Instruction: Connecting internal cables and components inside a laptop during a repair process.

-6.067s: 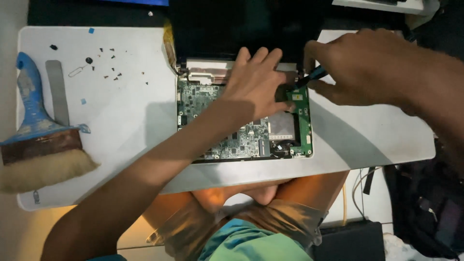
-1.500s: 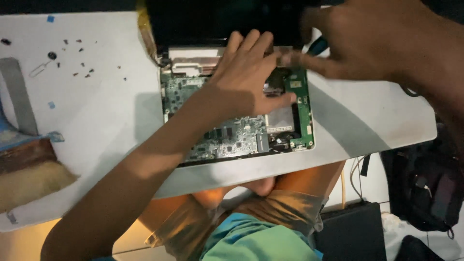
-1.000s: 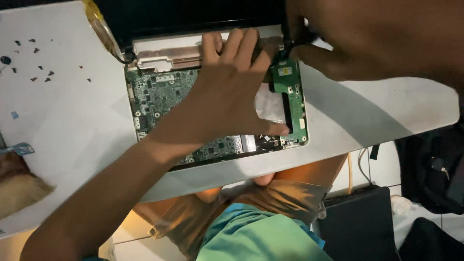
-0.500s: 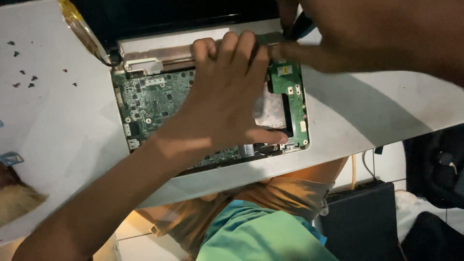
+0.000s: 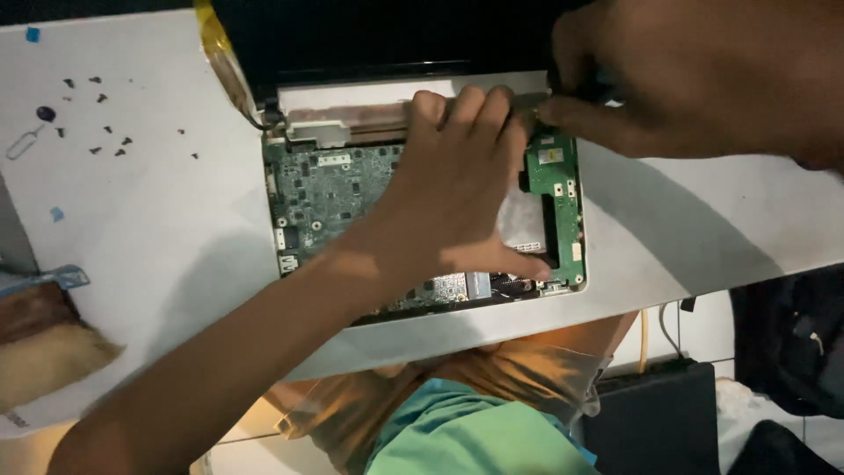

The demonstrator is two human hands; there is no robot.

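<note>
Fingers (image 5: 457, 110) of left hand (image 5: 448, 202) flat on opened laptop's circuit board (image 5: 334, 198).

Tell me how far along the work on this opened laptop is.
Done: the cover is off, baring the green motherboard, and small black screws lie loose on the white table. In hand: the left hand presses flat on the board while the right hand works a dark tool at the upper right corner. Left: both boards sit in the case.
</note>
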